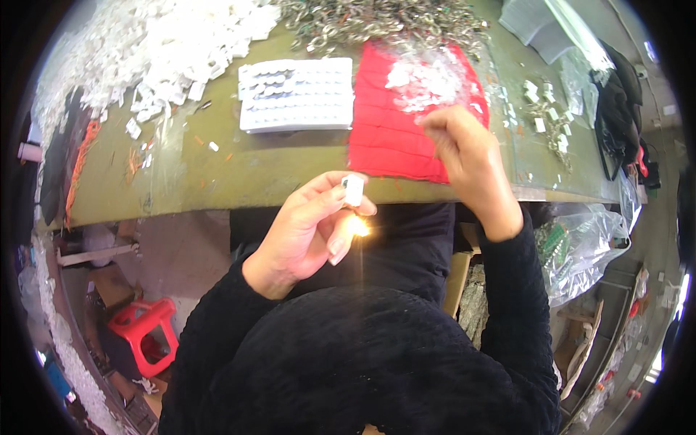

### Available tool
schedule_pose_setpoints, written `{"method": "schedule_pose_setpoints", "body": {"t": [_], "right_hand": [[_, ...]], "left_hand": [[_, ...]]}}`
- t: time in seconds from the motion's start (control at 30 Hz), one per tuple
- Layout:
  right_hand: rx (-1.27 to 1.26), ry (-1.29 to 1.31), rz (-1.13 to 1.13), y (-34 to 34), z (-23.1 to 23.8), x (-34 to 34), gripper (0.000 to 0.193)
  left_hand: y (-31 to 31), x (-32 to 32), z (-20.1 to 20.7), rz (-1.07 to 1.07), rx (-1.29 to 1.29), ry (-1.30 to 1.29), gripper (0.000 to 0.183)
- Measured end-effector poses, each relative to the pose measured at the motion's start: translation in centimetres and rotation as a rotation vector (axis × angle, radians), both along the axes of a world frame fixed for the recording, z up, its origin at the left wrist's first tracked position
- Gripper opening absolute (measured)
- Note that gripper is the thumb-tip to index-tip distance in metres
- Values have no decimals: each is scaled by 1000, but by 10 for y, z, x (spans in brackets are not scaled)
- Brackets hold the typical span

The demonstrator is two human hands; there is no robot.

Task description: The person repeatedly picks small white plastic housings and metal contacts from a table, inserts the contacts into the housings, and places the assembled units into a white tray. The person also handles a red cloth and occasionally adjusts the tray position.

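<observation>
Pinched between the thumb and fingers of my left hand is a small white block-shaped piece with a dark spot on one side, held just off the table's front edge. A bright yellow glint beside the fingers hides part of them. My right hand is raised over a red cloth, fingers drawn together in a pinch; whatever they hold, if anything, is too small to make out. Just beyond those fingertips lies a heap of small clear and whitish bits on the cloth.
A white tray with rows of small pieces stands left of the cloth. Large heaps of white pieces and metallic pieces lie at the back. A small cluster of pieces is at right. Below are a red stool and a clear bag.
</observation>
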State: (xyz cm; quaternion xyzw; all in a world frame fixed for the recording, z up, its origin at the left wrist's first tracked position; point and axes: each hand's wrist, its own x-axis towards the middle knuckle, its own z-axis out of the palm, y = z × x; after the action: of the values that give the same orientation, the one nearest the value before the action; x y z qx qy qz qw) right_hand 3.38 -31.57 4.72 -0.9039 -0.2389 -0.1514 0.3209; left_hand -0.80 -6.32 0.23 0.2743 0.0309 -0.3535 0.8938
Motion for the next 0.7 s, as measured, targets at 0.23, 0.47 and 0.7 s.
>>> {"method": "schedule_pose_setpoints", "body": {"t": [0.23,0.47,0.7], "right_hand": [[-18,79,269,59,18,-34,30],[-119,123,372,67,26,-42,20],[-65,119,269,58,26,-40,16]], "left_hand": [[1,-3,4,39,28,-50,24],[2,-8,4,-48,252,-150,18],[6,-3,10,-3,131,-114,17]]}}
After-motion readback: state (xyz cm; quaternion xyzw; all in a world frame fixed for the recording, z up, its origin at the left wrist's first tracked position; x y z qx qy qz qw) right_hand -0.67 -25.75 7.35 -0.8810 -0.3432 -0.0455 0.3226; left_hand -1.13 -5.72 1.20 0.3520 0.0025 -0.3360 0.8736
